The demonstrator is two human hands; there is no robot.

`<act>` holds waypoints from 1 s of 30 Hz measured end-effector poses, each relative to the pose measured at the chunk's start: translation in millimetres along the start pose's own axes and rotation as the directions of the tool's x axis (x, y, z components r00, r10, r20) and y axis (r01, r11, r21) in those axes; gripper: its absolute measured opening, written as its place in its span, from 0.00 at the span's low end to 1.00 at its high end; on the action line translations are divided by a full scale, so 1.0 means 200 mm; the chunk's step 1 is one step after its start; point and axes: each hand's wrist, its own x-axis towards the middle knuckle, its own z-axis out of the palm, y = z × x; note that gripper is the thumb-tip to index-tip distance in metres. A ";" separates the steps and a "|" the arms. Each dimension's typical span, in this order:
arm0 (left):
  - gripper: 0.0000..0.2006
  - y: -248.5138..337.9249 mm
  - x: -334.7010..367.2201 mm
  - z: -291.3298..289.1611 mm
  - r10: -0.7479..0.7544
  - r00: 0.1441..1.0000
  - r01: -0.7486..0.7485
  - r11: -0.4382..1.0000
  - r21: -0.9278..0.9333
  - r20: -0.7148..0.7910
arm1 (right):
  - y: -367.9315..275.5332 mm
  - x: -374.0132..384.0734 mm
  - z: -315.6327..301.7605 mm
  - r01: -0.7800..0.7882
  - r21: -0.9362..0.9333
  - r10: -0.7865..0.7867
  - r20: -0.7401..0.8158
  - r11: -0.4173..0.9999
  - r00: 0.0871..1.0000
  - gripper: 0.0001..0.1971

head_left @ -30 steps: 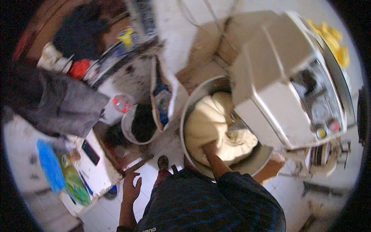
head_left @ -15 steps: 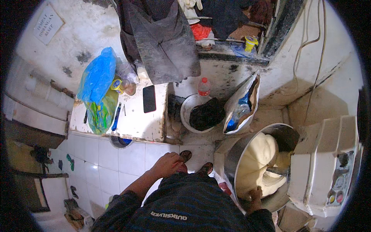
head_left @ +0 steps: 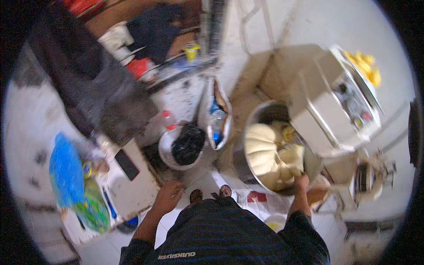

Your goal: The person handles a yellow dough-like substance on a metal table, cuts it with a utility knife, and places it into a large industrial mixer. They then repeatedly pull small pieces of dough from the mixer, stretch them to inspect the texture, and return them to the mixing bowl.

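Observation:
A large mass of pale, smooth dough [head_left: 261, 148] lies in the round metal bowl [head_left: 248, 164] of a mixer to my right. My right hand [head_left: 301, 182] is at the bowl's near rim, its fingers closed at the edge of the dough, where a fold stretches toward them. The fingertips are partly hidden. In front of my body, at the left, hangs my left hand [head_left: 169, 196]. Its fingers look bent but are smeared by motion. It is nearest to the white table's corner, and no object shows in it.
The beige mixer head [head_left: 324, 106] juts over the bowl. Left stands a white table [head_left: 132, 194] with a phone [head_left: 127, 164], a blue plastic bag [head_left: 66, 170] and a blue knife [head_left: 109, 203]. A white bucket [head_left: 165, 154] with a black bag and an open sack [head_left: 226, 117] stand ahead.
My view has turned to the right, so table and bucket shift left. My left hand has come away from my clothing. My right hand stays at the dough, now nearer the bowl's rim.

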 end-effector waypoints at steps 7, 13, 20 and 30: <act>0.10 0.07 0.19 -0.12 0.175 0.983 -0.173 0.984 -0.038 0.051 | -0.31 -0.22 0.09 -0.230 0.388 0.314 -0.170 0.892 0.934 0.27; 0.10 0.21 0.41 -0.04 0.236 0.957 -0.200 0.958 -0.205 0.170 | -0.41 -0.47 -0.13 -0.079 0.916 0.016 0.079 0.393 0.997 0.17; 0.17 0.68 0.61 0.24 0.512 0.843 -0.465 0.848 -0.254 0.165 | -0.86 -0.90 -0.22 -0.311 0.928 -0.334 0.232 -0.204 0.913 0.41; 0.16 0.90 0.73 0.50 0.293 0.941 -0.102 0.724 -0.682 0.171 | -0.75 -0.92 -0.49 -0.382 0.924 -0.645 0.286 -0.010 0.708 0.29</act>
